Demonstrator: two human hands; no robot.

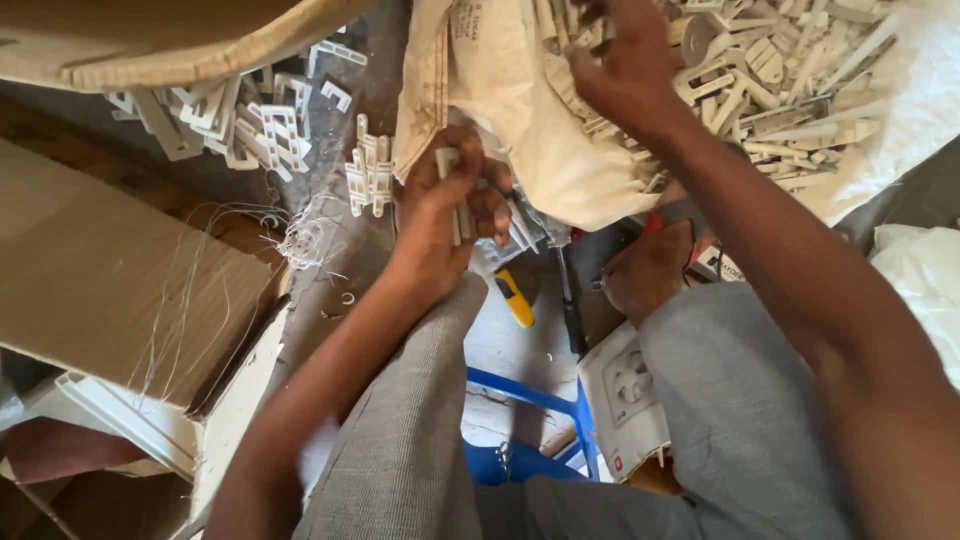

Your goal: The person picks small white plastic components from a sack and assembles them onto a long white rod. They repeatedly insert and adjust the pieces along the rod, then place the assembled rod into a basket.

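Note:
My left hand [447, 205] is closed around a few white plastic strips [457, 215], held upright just below the edge of a white woven sack [530, 130]. My right hand [625, 60] reaches up into the sack's open mouth, with its fingers among a heap of white plastic parts [790, 90]. Whether the right hand grips a piece is hidden by blur and the pile. My grey trouser legs [420, 420] fill the lower middle of the view.
Loose white plastic clips [250, 125] and a stacked bunch [370, 175] lie on the grey floor at left. Cardboard boxes [110, 280] stand at left. A yellow utility knife [515, 298], a dark screwdriver [570, 300], a small printed box [625, 395] and a blue stool frame [540, 430] lie between my legs.

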